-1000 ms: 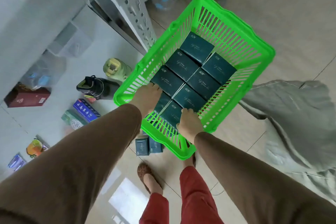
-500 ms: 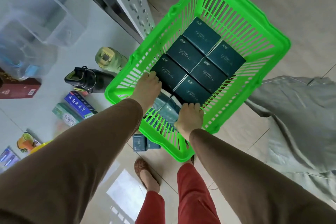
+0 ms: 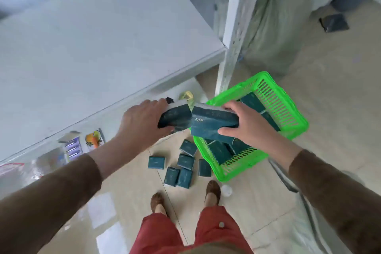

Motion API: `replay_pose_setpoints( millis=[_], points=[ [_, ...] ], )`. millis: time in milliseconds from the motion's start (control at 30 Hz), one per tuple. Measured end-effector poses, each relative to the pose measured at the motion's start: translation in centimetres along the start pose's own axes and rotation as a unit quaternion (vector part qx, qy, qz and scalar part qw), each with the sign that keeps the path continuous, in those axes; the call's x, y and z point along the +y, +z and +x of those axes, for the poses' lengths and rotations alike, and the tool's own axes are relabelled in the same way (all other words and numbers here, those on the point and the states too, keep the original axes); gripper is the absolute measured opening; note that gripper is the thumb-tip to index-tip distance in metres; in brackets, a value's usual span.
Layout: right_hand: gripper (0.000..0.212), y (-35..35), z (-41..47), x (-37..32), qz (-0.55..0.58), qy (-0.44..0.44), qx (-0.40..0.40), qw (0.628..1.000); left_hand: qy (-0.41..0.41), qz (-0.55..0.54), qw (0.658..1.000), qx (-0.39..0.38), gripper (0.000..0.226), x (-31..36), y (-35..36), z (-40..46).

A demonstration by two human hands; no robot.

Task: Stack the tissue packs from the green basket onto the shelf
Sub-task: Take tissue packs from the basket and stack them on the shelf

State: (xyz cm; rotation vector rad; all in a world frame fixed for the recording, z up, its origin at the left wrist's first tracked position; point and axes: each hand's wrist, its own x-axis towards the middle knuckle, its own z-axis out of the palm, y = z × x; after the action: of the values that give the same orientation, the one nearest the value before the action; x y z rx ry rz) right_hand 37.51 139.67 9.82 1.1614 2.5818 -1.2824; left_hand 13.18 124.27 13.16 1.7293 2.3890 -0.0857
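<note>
My left hand (image 3: 142, 121) grips a dark teal tissue pack (image 3: 175, 117) in the air, just off the front edge of the white shelf board (image 3: 86, 43). Touching it on the right, a second teal tissue pack (image 3: 212, 128) is held by my right hand (image 3: 247, 123), above the near left corner of the green basket (image 3: 288, 109). The basket stands on the floor beside the shelf's white upright post (image 3: 233, 43), with more teal packs (image 3: 218, 150) inside. Several loose teal packs (image 3: 181, 167) lie on the tiles left of the basket.
Under the shelf board sit a green-lidded bottle (image 3: 186, 96), a fruit-printed packet (image 3: 93, 139) and a blue-striped package (image 3: 72, 147). A pale sack (image 3: 274, 22) leans behind the post. A dark bag (image 3: 334, 22) lies far right. My feet (image 3: 212, 192) stand below the loose packs.
Both hands have come up out of the basket, each holding a tissue pack, and moved left toward the shelf edge. The view has risen, so the upper shelf board fills the left.
</note>
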Motion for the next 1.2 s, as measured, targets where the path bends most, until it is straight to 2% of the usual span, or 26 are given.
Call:
replay_pose_setpoints(
  millis=[133, 267, 433, 633, 767, 900, 1033, 1200],
  points=[
    [0.069, -2.3, 0.8, -11.8, 0.086, -0.077, -0.016, 0.993, -0.091, -0.072, 0.992, 0.044, 0.048, -7.7, -8.3, -8.0],
    [0.061, -0.1, 4.5, -22.9, 0.181, -0.143, -0.039, 0.972, -0.143, -0.088, 0.98, 0.107, 0.049, -16.8, -12.8, -13.1],
    [0.056, 6.7, 11.8, -36.2, 0.217, -0.205, -0.039, 0.953, -0.163, -0.068, 0.971, 0.161, 0.047, -31.0, -15.5, -15.5],
    [0.06, 17.2, 22.2, -48.4, 0.19, -0.209, 0.004, 0.959, -0.18, -0.002, 0.97, 0.162, 0.051, -49.9, -15.8, -13.3],
    [0.053, 22.7, 29.4, -54.0, 0.173, -0.196, 0.066, 0.963, -0.184, 0.028, 0.972, 0.141, 0.052, -59.3, -14.9, -9.6],
    [0.047, 26.0, 35.1, -57.2, 0.14, -0.193, 0.099, 0.966, -0.197, 0.075, 0.97, 0.125, 0.053, -65.2, -13.3, -6.4],
    [0.044, 27.9, 38.8, -58.3, 0.113, -0.198, 0.114, 0.967, -0.205, 0.081, 0.965, 0.142, 0.051, -68.6, -11.7, -4.4],
    [0.043, 29.1, 40.8, -58.4, 0.079, -0.18, 0.137, 0.971, -0.193, 0.074, 0.961, 0.183, 0.06, -69.9, -11.0, -3.4]
  ],
)
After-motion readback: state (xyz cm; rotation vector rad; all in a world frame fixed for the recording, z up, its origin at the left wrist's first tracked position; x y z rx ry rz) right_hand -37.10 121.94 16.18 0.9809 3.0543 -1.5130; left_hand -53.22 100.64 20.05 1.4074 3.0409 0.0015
